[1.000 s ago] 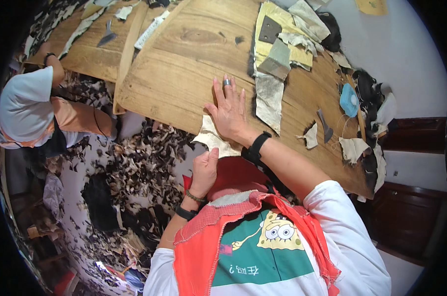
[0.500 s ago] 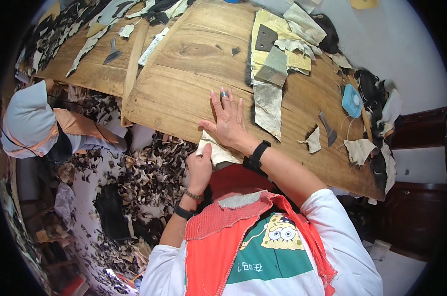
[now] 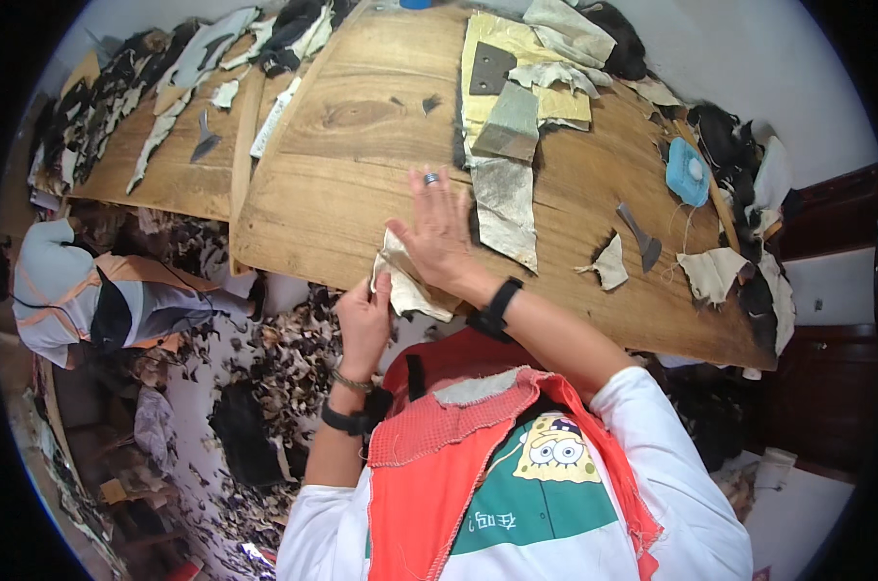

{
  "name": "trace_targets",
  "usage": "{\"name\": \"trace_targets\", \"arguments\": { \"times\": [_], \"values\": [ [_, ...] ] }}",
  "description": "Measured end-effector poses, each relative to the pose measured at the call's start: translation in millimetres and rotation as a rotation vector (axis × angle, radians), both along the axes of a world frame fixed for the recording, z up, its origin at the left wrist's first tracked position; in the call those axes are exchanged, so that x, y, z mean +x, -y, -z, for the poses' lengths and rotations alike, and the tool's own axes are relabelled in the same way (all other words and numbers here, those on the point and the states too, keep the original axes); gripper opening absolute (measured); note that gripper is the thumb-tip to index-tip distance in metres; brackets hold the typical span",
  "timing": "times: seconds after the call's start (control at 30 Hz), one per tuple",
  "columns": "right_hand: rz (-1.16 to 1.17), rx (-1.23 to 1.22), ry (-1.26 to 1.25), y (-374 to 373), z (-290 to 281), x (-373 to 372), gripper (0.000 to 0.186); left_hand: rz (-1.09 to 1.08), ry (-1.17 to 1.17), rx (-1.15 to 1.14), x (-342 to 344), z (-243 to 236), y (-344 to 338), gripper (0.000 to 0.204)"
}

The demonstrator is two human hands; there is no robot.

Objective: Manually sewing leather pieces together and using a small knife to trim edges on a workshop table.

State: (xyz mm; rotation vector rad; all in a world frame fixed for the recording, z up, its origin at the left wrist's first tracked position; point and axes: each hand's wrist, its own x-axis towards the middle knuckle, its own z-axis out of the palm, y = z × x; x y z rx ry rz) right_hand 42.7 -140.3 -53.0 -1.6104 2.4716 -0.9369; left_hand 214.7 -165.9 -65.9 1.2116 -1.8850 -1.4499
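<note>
Along the front edge of the wooden table [image 3: 313, 203], a cream-coloured piece of hide [image 3: 410, 286] lies partly folded. My left hand [image 3: 362, 324] grips its left end, thumb uppermost, at the edge. Just above and right of it, my right hand [image 3: 437, 228] is laid flat on the wood beside the piece, fingers outstretched, heel touching the hide. To the right are a long pale hide strip [image 3: 502, 208], a small scrap [image 3: 608, 261] and a dark metal blade tool [image 3: 640, 237].
Yellow and white sheets [image 3: 560, 48], a blue mask-like item [image 3: 686, 174] and fur scraps [image 3: 725, 145] lie on the right. Another blade [image 3: 205, 140] and hides [image 3: 158, 68] are at upper left. A co-worker [image 3: 90, 290] bends at left. Scraps [image 3: 284, 339] litter the floor.
My left hand has shifted left along with the hide's end, which now looks more lifted. My right hand stays flat. The co-worker's arm has dropped out of sight, and the view has shifted slightly.
</note>
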Motion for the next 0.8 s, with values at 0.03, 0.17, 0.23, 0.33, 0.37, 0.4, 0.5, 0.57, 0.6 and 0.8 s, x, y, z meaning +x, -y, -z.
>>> {"name": "trace_targets", "arguments": {
  "times": [0.03,0.17,0.23,0.33,0.37,0.4,0.5,0.57,0.6,0.8],
  "values": [
    [0.060,-0.007,0.005,-3.4,-7.9,-10.0,0.087,0.072,0.031,-0.100,-0.9,-9.2,17.4,0.038],
    [0.123,-0.435,-0.035,-78.1,-34.7,-109.5,0.043,-0.112,0.185,-0.370,-0.2,-41.0,48.5,0.022],
    [0.320,-0.205,-0.136,-144.2,-30.9,-161.1,0.040,-0.269,0.309,-0.734,-6.5,-44.0,37.8,0.024],
    [0.518,0.172,-0.272,-231.9,-5.3,-210.8,0.042,0.105,0.263,-0.823,-37.0,-26.8,5.2,0.038],
    [0.601,0.310,-0.319,-251.4,2.8,-220.8,0.043,0.142,0.412,-0.842,-48.5,-19.1,-4.9,0.044],
    [0.527,0.250,-0.357,-266.5,8.4,-227.9,0.043,0.214,0.564,-0.840,-57.1,-12.8,-9.8,0.051],
    [0.419,0.445,-0.366,-285.9,10.5,-236.2,0.046,0.272,0.694,-0.699,-63.3,-2.7,-9.2,0.061],
    [0.376,0.568,-0.369,-283.7,4.0,-235.2,0.048,0.256,0.655,-0.737,-63.0,-2.8,-6.3,0.065],
    [0.351,0.640,-0.318,-281.1,1.5,-232.5,0.048,0.302,0.682,-0.773,-63.5,-3.7,-4.3,0.066],
    [0.215,0.443,-0.442,-268.2,-4.6,-237.4,0.047,0.295,0.755,-0.804,-63.2,-9.4,-4.4,0.069]
  ]
}}
